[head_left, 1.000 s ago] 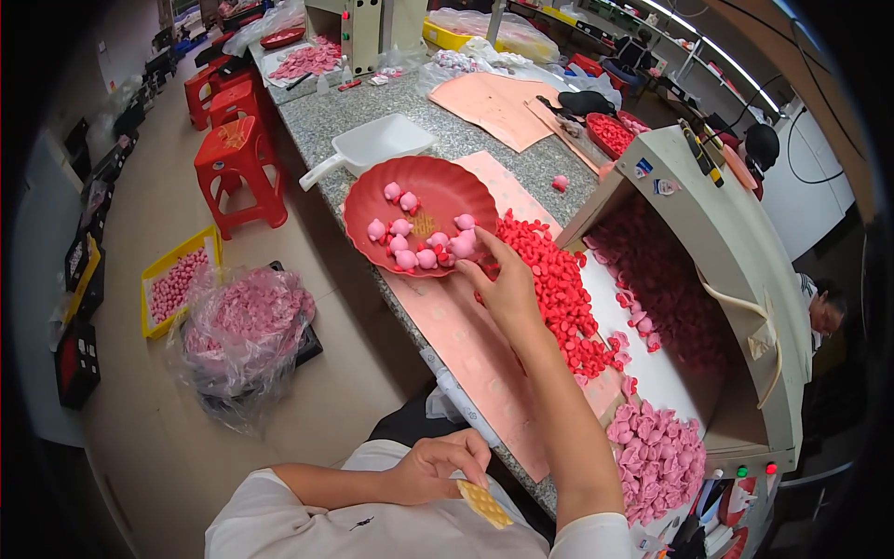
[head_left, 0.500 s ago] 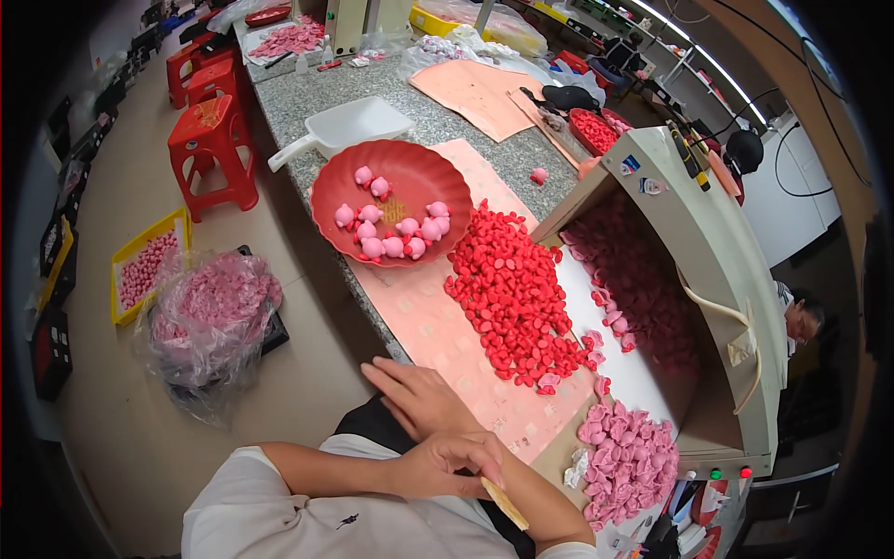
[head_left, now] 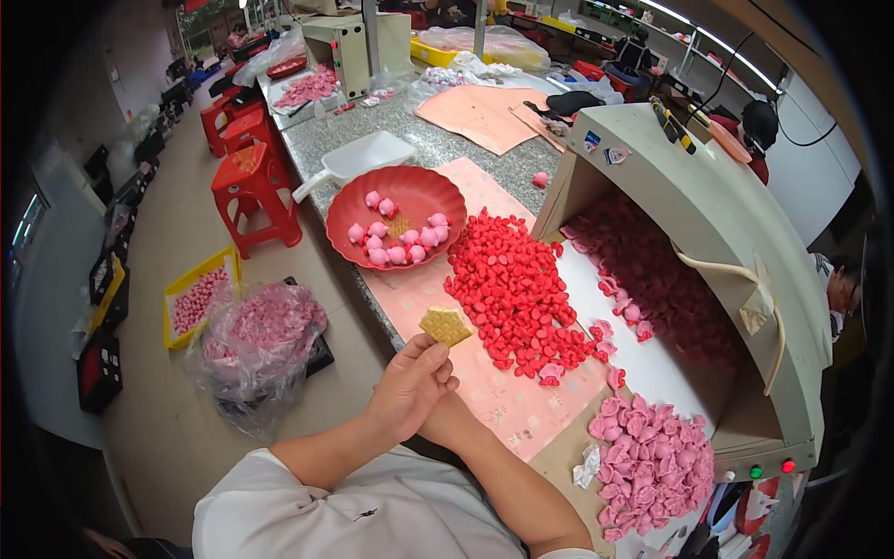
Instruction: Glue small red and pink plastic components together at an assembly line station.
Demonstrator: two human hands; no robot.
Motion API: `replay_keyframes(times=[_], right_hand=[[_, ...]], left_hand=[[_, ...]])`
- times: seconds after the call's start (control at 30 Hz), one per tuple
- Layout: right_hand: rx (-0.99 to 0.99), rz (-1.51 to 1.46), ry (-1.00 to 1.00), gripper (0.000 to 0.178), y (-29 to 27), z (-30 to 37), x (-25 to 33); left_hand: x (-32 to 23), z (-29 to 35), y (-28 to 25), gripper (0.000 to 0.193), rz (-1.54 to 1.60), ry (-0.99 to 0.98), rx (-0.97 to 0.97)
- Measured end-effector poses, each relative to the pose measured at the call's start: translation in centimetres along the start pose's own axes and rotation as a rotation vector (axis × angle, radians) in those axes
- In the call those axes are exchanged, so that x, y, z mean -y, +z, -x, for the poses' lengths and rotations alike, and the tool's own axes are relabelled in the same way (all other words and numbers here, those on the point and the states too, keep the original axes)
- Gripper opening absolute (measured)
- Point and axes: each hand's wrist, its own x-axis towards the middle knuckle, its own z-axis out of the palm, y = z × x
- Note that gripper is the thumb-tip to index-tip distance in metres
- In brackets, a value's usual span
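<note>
Between the thumb and fingers of my left hand [head_left: 412,389] is a flat golden biscuit [head_left: 445,326] with an uneven edge, raised over the front of the pink patterned sheet [head_left: 503,402]. My right hand [head_left: 449,424] lies just behind the left one, its fingers hidden by it. Beyond the biscuit spreads a heap of small glossy red pieces [head_left: 512,289]. Farther off, a red scalloped bowl [head_left: 438,194] holds several pink round figures with red parts [head_left: 377,228]. To the right of my right forearm is a pile of soft pink pieces [head_left: 647,456].
A beige arched machine [head_left: 745,214] stands at the right, with dark pink pieces inside. A white scoop [head_left: 368,156] rests beyond the bowl. Red stools [head_left: 251,191], a yellow tray [head_left: 197,303] and a plastic bag of pink pieces [head_left: 261,340] stand on the floor at left.
My left hand has lifted the biscuit up and forward from beside my right forearm to above the sheet's edge. My right hand, earlier visible with fingers stretched, is now mostly covered.
</note>
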Motion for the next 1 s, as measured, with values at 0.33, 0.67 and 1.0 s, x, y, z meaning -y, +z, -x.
replay_keyframes(times=[0.33,0.67,1.0], right_hand=[[-0.011,-0.085,-0.115,0.008,-3.3,-1.0,4.7],[0.137,-0.055,-0.075,0.023,-1.2,-2.3,5.2],[0.078,0.037,-0.09,0.021,-1.0,-3.5,5.9]], left_hand=[[-5.7,4.9,4.6,0.012,-0.54,1.072,0.84],[-10.5,7.1,3.8,0.021,-0.67,1.262,0.955],[-12.5,8.0,3.1,0.016,-0.778,1.32,0.922]])
